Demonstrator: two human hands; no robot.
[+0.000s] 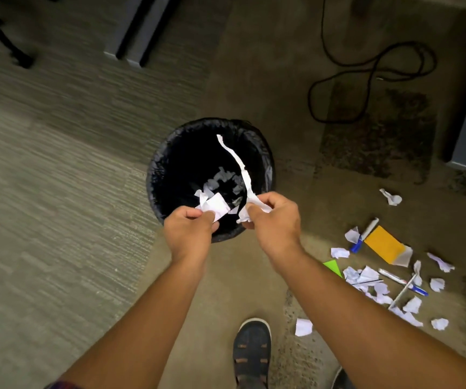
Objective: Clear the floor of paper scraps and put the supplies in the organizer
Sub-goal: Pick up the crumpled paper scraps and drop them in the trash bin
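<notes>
Both hands are held over the near rim of a round bin (153, 175) lined with a black bag, which stands on the carpet. The left hand (189, 231) is closed in a pinch on a flat white scrap (216, 204), thumb and fingers pressed together around its lower edge. The right hand (273, 217) is curled shut around a crumpled wad of paper (244, 216), from which a long torn strip (236, 158) rises and curves away over the bin's mouth. More white scraps lie at the bottom of the bin (222, 175).

To the right, on the floor, the rest of the mess lies scattered well apart from the bin: many crumpled paper scraps (366, 276), an orange pad (383, 244), a green slip (333, 267), a blue-capped marker (365, 234) just beside the orange pad, and a couple of pens (403, 284) crossing each other among the scraps (their details are too blurred to tell). A dark sandal (251, 352) stands on the carpet below the hands. A black cable (372, 82) loops over the floor farther back.
</notes>
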